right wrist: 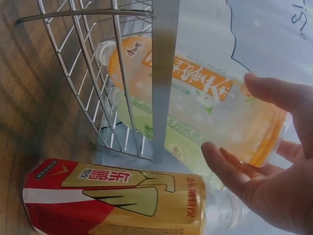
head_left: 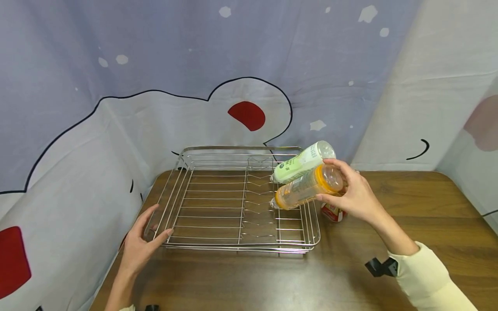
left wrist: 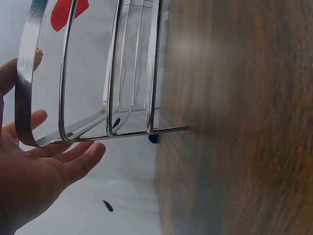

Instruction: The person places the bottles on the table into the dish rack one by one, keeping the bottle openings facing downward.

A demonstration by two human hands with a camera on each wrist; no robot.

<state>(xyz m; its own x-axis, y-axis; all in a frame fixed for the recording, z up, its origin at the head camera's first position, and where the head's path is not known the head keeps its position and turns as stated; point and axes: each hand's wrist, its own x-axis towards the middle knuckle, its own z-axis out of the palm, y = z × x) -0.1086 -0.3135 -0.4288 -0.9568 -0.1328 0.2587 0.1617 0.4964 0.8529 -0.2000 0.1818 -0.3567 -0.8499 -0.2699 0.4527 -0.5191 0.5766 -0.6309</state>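
A metal wire dish rack (head_left: 212,247) stands on the table. At its front left corner my left hand (head_left: 138,248) rests with fingers spread. The thumb reaches over the front rim, the other fingers lie along the left side. My right hand (head_left: 358,194) pinches the base of a clear bottle with an orange label (head_left: 301,190), thumb on one side and fingers on the other. This bottle tilts neck-down over the right part of the rack. A clear bottle with a green label (head_left: 299,165) leans neck-down in the rack right behind it.
Outside the rack's right side stands a red-and-gold bottle (right wrist: 117,198), mostly hidden below my right hand in the head view. The wooden table (head_left: 241,280) extends in front and to the right. A patterned cloth (head_left: 175,121) hangs behind and at the left.
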